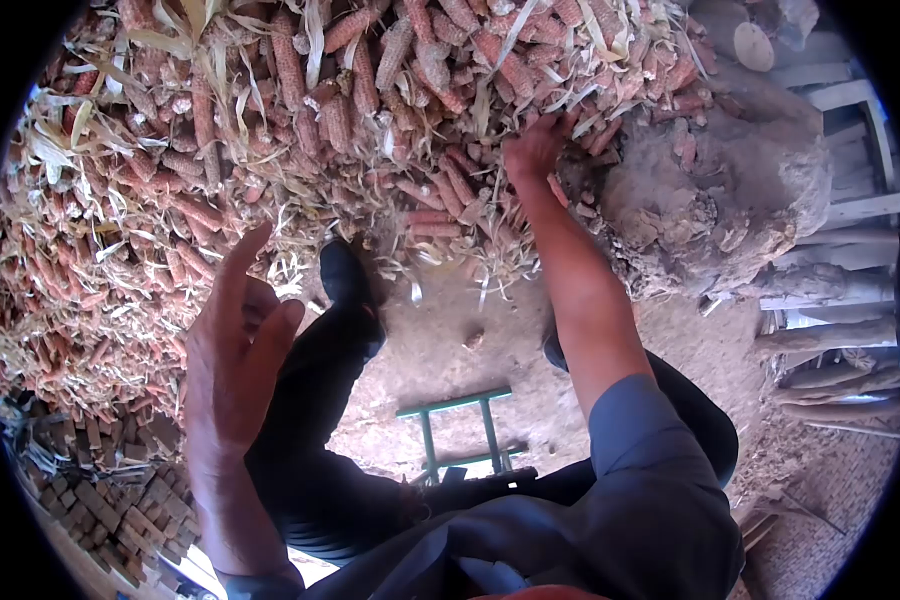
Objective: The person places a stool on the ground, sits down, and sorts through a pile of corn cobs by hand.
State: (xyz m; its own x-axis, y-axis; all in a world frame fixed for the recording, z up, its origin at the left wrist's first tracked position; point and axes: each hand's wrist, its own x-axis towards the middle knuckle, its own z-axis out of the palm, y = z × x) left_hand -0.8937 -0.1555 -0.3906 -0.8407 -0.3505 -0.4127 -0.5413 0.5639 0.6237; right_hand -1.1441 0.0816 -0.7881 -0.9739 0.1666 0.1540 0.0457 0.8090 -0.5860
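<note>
A large heap of reddish corn cobs [340,125] mixed with dry pale husks fills the upper and left part of the view. My right hand [535,150] reaches into the heap's near right side, beside a dirt-coloured mound; its fingers point away and are partly lost among the cobs, so what they touch cannot be made out. Raised at the left, in front of the heap, my left hand [238,345] has its index finger stretched out and its thumb apart from it, with nothing seen between them.
A rough earthen block [715,190] stands right of the heap. Wooden poles [835,290] are stacked at the far right, bricks [120,515] at the lower left. A green metal frame [455,404] is on the dirt floor between my legs.
</note>
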